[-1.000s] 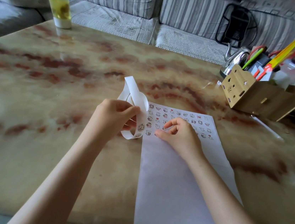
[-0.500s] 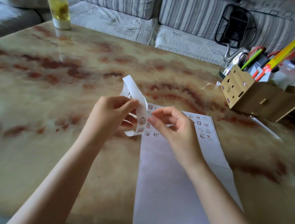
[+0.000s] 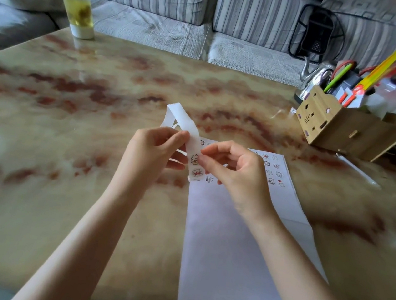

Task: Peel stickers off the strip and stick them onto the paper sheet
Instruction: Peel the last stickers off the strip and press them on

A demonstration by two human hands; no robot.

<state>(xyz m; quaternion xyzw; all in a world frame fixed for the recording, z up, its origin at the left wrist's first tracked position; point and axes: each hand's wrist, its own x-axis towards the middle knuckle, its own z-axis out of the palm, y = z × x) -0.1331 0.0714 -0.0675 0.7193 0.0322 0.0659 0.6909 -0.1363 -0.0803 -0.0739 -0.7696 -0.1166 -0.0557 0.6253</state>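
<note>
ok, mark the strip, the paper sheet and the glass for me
strip (image 3: 194, 160): head view, on the printed part between the two hands.
paper sheet (image 3: 227, 265): head view, on the blank lower half.
glass (image 3: 80, 14): head view, on the yellow drink.

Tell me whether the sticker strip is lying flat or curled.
Curled. The sticker strip loops up and back behind the left hand, which holds it above the table; the right hand pinches at it.
</note>
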